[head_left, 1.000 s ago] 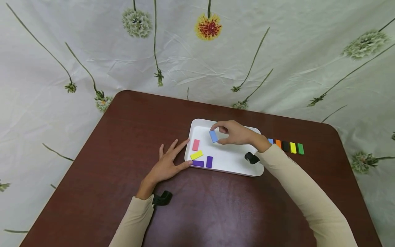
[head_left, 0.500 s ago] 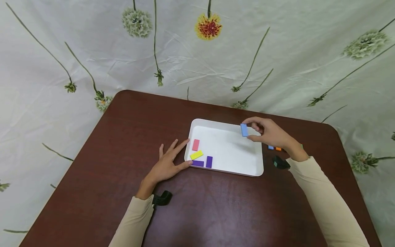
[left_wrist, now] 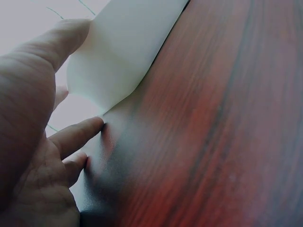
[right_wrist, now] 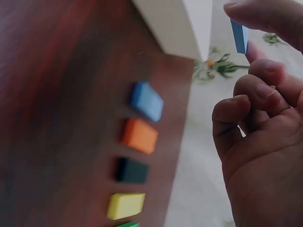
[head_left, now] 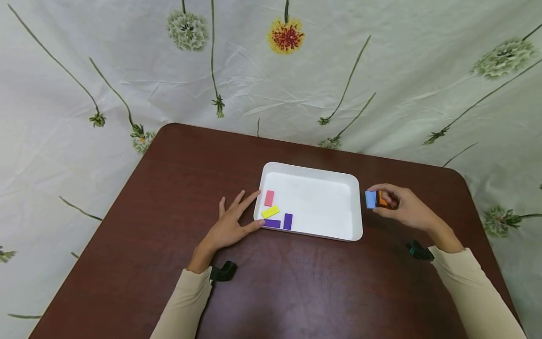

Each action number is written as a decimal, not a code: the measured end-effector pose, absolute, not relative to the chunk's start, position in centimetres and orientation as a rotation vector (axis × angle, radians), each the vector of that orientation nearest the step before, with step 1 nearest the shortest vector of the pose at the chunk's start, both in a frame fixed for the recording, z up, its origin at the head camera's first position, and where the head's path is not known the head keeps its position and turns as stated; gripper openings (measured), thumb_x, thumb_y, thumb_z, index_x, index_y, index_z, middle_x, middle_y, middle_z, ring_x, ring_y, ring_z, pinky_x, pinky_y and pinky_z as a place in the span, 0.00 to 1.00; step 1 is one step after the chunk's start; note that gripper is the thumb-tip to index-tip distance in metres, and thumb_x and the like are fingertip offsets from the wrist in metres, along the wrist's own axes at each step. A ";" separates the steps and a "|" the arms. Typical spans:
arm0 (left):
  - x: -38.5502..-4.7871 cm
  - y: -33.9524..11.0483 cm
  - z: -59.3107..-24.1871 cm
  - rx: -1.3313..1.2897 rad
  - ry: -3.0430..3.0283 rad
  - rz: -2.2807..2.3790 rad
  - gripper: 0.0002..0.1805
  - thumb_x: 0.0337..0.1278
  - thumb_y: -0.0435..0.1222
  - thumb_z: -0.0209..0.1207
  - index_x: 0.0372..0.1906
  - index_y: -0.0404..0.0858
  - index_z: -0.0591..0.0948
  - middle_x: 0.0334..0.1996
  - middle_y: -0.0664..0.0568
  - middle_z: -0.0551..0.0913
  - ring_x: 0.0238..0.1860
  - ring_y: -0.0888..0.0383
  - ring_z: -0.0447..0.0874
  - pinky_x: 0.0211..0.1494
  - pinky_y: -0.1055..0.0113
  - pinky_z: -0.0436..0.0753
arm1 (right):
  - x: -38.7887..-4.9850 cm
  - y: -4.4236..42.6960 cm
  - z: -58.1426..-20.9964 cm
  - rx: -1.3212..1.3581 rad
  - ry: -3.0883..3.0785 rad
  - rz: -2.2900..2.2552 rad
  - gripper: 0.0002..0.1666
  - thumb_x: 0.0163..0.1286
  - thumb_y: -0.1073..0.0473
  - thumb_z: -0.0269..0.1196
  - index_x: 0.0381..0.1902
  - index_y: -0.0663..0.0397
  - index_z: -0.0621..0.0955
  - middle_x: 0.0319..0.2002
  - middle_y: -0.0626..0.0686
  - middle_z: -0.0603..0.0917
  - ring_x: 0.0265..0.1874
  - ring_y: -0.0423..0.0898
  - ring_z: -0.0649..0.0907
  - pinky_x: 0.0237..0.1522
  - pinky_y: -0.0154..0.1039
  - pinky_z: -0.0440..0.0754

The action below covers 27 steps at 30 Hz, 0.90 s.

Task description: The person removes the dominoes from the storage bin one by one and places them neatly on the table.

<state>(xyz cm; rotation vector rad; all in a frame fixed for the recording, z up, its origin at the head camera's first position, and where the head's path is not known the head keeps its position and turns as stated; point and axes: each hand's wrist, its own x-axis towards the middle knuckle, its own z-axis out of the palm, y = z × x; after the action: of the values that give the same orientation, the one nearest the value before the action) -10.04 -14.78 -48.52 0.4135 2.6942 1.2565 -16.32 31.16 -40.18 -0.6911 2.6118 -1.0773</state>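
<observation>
My right hand pinches a light blue block between thumb and finger, right of the white tray. In the right wrist view the held block hangs above the table, while another blue block stands in a row with others. My left hand rests spread at the tray's left edge, thumb and forefinger touching its rim. Inside the tray at left lie a pink block, a yellow block and two purple blocks. In the left wrist view the fingers touch the tray.
The row in the right wrist view also has orange, black, yellow and green blocks; in the head view my right hand covers most of it. A flowered cloth hangs behind the table.
My right hand has carried the light blue block rightward, from above the tray to beyond its right edge, over the row of blocks. The left hand has stayed in place.
</observation>
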 end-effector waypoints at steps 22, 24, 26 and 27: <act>-10.0 -14.8 -48.7 0.396 2.690 1.269 0.45 0.61 0.55 0.64 0.79 0.60 0.56 0.76 0.49 0.63 0.81 0.45 0.44 0.74 0.36 0.23 | -14.3 34.1 -46.2 -0.551 2.571 -1.104 0.23 0.63 0.67 0.70 0.56 0.63 0.78 0.28 0.48 0.66 0.26 0.40 0.66 0.29 0.34 0.66; -10.0 -14.8 -48.7 0.395 2.688 1.269 0.45 0.61 0.55 0.64 0.79 0.60 0.56 0.76 0.49 0.63 0.81 0.45 0.44 0.74 0.37 0.23 | -14.3 34.1 -46.2 -0.550 2.575 -1.106 0.23 0.63 0.68 0.70 0.56 0.64 0.78 0.29 0.49 0.66 0.26 0.41 0.66 0.29 0.34 0.66; -10.0 -14.8 -48.6 0.396 2.689 1.265 0.45 0.61 0.55 0.64 0.79 0.60 0.56 0.76 0.49 0.63 0.81 0.45 0.44 0.74 0.37 0.23 | -14.4 34.1 -46.4 -0.549 2.574 -1.111 0.24 0.64 0.68 0.70 0.57 0.65 0.78 0.29 0.49 0.65 0.26 0.41 0.65 0.28 0.34 0.65; -10.0 -14.8 -48.6 0.396 2.690 1.264 0.45 0.61 0.55 0.64 0.79 0.60 0.56 0.76 0.49 0.63 0.81 0.45 0.44 0.74 0.37 0.23 | -14.4 34.1 -46.4 -0.549 2.571 -1.114 0.24 0.64 0.68 0.69 0.57 0.65 0.78 0.29 0.49 0.65 0.26 0.41 0.65 0.28 0.34 0.65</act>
<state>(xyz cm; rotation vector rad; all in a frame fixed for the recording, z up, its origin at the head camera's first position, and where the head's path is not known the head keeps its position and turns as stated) -10.04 -14.76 -48.61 0.3960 2.6896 1.2642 -14.39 34.12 -46.43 -0.5489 2.5710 -1.1138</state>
